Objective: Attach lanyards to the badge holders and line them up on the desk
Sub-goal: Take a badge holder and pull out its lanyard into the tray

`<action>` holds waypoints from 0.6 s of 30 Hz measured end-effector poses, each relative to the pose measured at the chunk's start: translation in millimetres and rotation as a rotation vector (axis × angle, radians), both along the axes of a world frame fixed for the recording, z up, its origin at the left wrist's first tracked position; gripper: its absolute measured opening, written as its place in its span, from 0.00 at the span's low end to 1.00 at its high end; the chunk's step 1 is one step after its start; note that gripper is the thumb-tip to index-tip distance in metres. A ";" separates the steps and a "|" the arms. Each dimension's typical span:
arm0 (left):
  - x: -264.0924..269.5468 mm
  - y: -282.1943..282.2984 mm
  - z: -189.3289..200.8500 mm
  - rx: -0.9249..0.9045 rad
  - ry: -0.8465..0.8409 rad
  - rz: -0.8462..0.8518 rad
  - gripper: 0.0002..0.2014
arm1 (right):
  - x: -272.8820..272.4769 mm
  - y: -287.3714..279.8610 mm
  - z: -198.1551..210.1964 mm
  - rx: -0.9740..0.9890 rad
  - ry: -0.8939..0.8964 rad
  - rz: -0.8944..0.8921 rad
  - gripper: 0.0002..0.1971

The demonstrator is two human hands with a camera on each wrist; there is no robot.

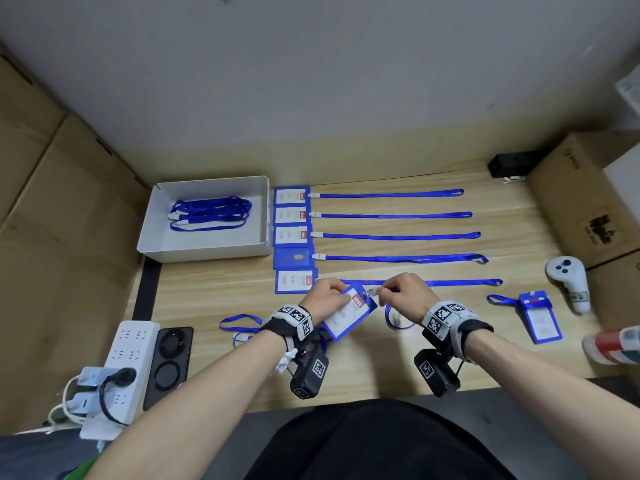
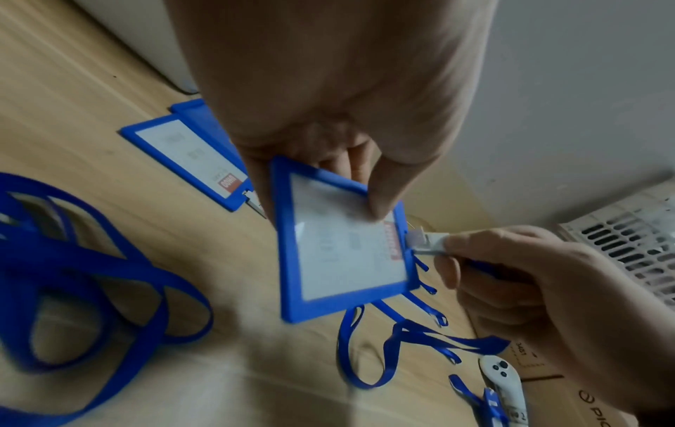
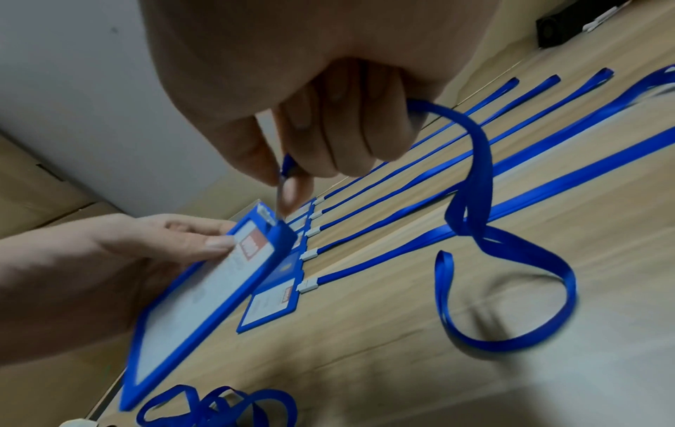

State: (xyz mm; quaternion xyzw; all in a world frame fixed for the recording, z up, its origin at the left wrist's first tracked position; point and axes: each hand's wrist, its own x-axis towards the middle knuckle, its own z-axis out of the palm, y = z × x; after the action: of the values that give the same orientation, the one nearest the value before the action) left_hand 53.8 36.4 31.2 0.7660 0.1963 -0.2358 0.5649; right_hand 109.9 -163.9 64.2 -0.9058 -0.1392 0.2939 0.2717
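Note:
My left hand [image 1: 327, 295] pinches a blue badge holder [image 1: 348, 313] [image 2: 343, 254] [image 3: 197, 294] just above the desk near its front. My right hand [image 1: 401, 293] pinches the white clip [image 2: 429, 241] of a blue lanyard [image 3: 478, 185] and holds it at the slot in the holder's top edge. The strap loops down to the desk below my right hand. Several finished holders with straight lanyards [image 1: 391, 236] lie in a column behind my hands.
A white tray [image 1: 207, 249] at back left holds spare lanyards [image 1: 211, 213]. A loose lanyard [image 1: 240, 327] lies front left, another badge holder [image 1: 540, 318] front right. A white controller [image 1: 568, 280], cardboard boxes [image 1: 588, 199], a power strip [image 1: 128, 362] and a black phone [image 1: 169, 362] border the desk.

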 end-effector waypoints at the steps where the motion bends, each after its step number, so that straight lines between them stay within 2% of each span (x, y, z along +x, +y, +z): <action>1: -3.5 1.0 0.7 -0.017 -0.035 -0.022 0.03 | -0.9 -1.0 -1.9 0.014 0.023 0.000 0.15; 6: -15.2 4.9 -0.2 -0.079 -0.098 -0.138 0.05 | -1.1 -4.0 -9.2 -0.004 0.104 0.091 0.16; 12: -19.1 -3.8 -2.9 -0.234 0.038 0.039 0.04 | -2.8 -17.6 -7.6 -0.170 0.027 0.194 0.20; 14: -12.0 -8.7 -6.4 -0.146 0.037 -0.004 0.07 | -4.7 -23.5 -8.9 -0.109 0.050 0.129 0.20; 18: 0.6 -15.0 -13.9 0.128 0.044 -0.172 0.14 | -6.9 -36.3 -9.1 0.227 0.212 -0.181 0.17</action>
State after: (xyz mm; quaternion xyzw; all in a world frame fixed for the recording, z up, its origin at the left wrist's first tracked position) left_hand 54.4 21.5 17.3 0.8091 0.1568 -0.2874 0.4880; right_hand 103.0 -200.2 55.1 -0.8421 -0.0599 0.3446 0.4107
